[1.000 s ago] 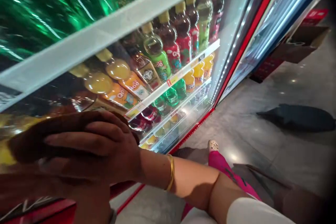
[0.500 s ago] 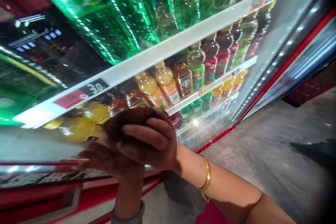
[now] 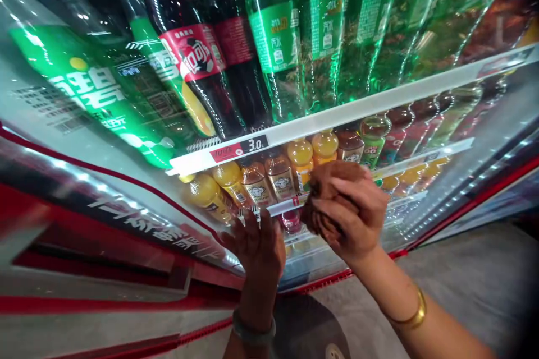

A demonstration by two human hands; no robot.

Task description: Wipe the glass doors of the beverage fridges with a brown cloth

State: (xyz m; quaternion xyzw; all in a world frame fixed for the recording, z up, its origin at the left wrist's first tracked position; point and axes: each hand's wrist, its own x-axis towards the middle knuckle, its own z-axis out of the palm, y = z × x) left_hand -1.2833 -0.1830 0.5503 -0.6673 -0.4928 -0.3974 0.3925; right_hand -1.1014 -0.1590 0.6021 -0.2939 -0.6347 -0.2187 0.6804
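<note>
My right hand (image 3: 362, 219) is closed around a crumpled brown cloth (image 3: 320, 196), in front of the lower drink shelf of a lit cooler. Lower and to the left, my left hand (image 3: 260, 247) is held up with its fingers spread and nothing in it. Beyond the hands stand small juice bottles (image 3: 324, 146) with orange labels and brown drink bottles (image 3: 279, 176). Part of that row is hidden behind the cloth and right hand.
Above the white shelf rail (image 3: 349, 109) stand green soda bottles (image 3: 275, 33) and a cola bottle (image 3: 196, 56). A large green-labelled bottle (image 3: 80, 84) leans at left. The cooler's red lower edge (image 3: 328, 280) borders the grey floor (image 3: 458, 286).
The view has swung, bringing the cola and green bottles into sight. My hands, overlapping before, are now apart, with the cloth staying in my right hand.
</note>
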